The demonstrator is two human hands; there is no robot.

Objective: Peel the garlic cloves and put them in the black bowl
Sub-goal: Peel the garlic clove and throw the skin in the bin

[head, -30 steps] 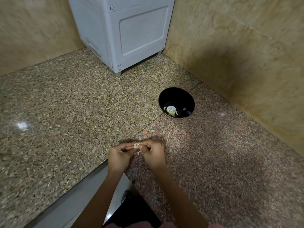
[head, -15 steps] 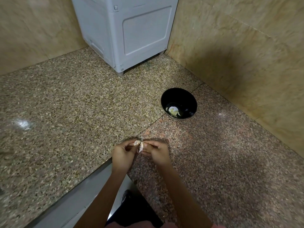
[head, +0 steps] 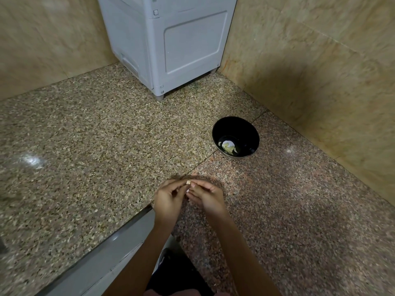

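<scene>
Together, the left hand (head: 168, 199) and right hand (head: 206, 197) pinch a small pale garlic clove (head: 188, 183) at their fingertips, near the round black bowl (head: 245, 129).

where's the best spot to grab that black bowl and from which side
Pinch the black bowl by its near-left rim, coming from above: it stands upright with an open mouth, the wall runs along its far right, and the peeled cloves lie low inside.

left grip (head: 168, 199) and right grip (head: 208, 197) meet, forearms converging, both pinching a garlic clove (head: 188, 182).
</scene>
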